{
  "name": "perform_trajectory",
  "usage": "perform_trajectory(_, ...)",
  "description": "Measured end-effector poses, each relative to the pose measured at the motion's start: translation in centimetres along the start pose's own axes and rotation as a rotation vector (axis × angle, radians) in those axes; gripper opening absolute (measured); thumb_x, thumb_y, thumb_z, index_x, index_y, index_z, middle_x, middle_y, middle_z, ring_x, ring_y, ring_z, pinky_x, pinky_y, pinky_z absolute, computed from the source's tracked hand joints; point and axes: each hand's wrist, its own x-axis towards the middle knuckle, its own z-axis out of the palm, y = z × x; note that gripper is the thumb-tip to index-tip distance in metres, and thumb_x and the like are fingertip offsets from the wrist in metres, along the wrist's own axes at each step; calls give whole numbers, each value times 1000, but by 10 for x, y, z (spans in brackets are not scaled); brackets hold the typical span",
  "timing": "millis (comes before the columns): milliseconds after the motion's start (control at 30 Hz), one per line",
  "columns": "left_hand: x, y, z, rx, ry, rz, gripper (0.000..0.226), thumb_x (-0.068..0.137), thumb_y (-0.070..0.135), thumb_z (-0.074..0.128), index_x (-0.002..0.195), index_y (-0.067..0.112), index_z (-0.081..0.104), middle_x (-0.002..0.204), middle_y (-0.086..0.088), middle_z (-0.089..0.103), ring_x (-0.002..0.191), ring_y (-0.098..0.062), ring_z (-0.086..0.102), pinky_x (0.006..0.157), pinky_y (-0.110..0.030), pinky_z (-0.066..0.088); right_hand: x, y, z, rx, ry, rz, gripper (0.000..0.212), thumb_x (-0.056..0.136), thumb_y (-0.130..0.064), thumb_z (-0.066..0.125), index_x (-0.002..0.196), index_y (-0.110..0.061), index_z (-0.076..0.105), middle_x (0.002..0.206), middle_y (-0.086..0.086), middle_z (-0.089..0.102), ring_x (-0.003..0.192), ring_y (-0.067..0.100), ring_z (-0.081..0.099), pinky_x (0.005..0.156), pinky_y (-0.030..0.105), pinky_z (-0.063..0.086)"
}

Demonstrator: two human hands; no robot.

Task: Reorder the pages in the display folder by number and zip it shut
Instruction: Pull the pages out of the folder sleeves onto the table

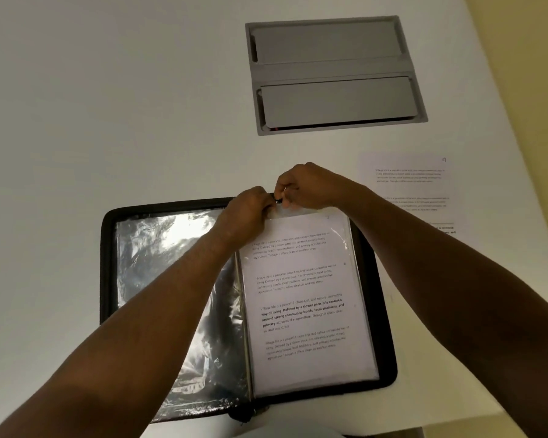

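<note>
A black zip-edged folder (108,263) lies open on a white table (108,105), crinkled clear sleeves glossy on its left half, a printed page (304,305) sleeved on its right. At its far edge, the left hand (244,213) and right hand (301,188) pinch the sleeve top. Right of the folder lie loose pages (408,184); beyond it, a grey recessed hatch (332,74).

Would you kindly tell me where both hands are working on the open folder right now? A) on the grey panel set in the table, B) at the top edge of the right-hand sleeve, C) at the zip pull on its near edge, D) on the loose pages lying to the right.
B: the left hand and right hand meet at the top of the right sleeve of the folder, fingers curled there.
</note>
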Motion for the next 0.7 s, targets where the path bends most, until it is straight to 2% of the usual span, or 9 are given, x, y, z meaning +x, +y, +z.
perform_trajectory(133, -12, -3, 10, 29, 47, 56, 15, 94, 4, 51, 96, 4, 66, 96, -11, 62, 87, -23, 54, 71, -27, 37, 15, 2, -2, -28, -150, 18, 27, 88, 0, 53, 85, -21, 70, 80, -13, 67, 79, 8, 60, 73, 19, 44)
perform_trajectory(200, -17, -5, 13, 46, 91, 64, 13, 94, 4, 52, 96, 4, 65, 97, -11, 60, 87, -21, 50, 72, -27, 37, 20, 3, -4, 16, -226, 52, 29, 88, 2, 52, 81, -21, 68, 76, -9, 70, 78, 12, 68, 76, 23, 51)
perform_trajectory(333, -21, -6, 13, 12, 136, 42, 12, 95, 4, 50, 94, 5, 61, 96, -10, 56, 87, -15, 41, 70, -29, 38, 22, 0, -9, -16, -334, 102, 19, 87, 2, 58, 89, -13, 70, 84, 4, 73, 67, 16, 73, 60, 21, 53)
perform_trajectory(400, -22, -6, 12, 9, 141, 30, 12, 96, 6, 49, 94, 7, 60, 95, -8, 56, 87, -15, 42, 68, -29, 37, 24, 0, -8, -61, -345, 112, 19, 86, 1, 60, 94, -12, 71, 87, 5, 72, 61, 13, 72, 68, 26, 59)
perform_trajectory(500, -23, -4, 8, -7, 102, -22, 9, 96, 9, 47, 93, 12, 56, 91, -1, 55, 86, -15, 46, 67, -28, 35, 29, 0, -3, -165, -405, 124, 22, 87, -1, 63, 104, -13, 71, 92, 3, 73, 63, 11, 72, 81, 31, 58)
perform_trajectory(533, -23, -3, 6, -16, 78, -45, 8, 95, 10, 47, 94, 14, 54, 90, 0, 55, 85, -15, 47, 67, -28, 35, 30, 0, -2, -212, -427, 117, 23, 88, -2, 63, 107, -13, 70, 90, -1, 72, 64, 10, 71, 77, 26, 58)
perform_trajectory(600, -24, -3, 3, -33, 42, -69, 6, 95, 10, 47, 96, 15, 51, 90, -1, 57, 81, -17, 50, 64, -30, 40, 32, -2, 1, -307, -465, 108, 22, 88, -7, 66, 110, -8, 70, 80, -4, 68, 51, 2, 64, 53, 13, 51)
perform_trajectory(633, -24, -3, 2, -41, 26, -73, 6, 94, 10, 47, 97, 15, 50, 89, -1, 58, 80, -17, 51, 64, -31, 43, 32, -3, 2, -360, -472, 109, 23, 88, -14, 68, 110, -6, 70, 74, -2, 65, 45, 3, 58, 43, 11, 44)
perform_trajectory(700, -24, -2, 0, -53, 1, -74, 6, 95, 11, 47, 97, 16, 49, 88, -2, 58, 79, -17, 52, 64, -30, 45, 32, -3, 6, -408, -491, 113, 30, 85, -27, 73, 107, -6, 70, 71, 0, 61, 52, 8, 55, 45, 16, 42)
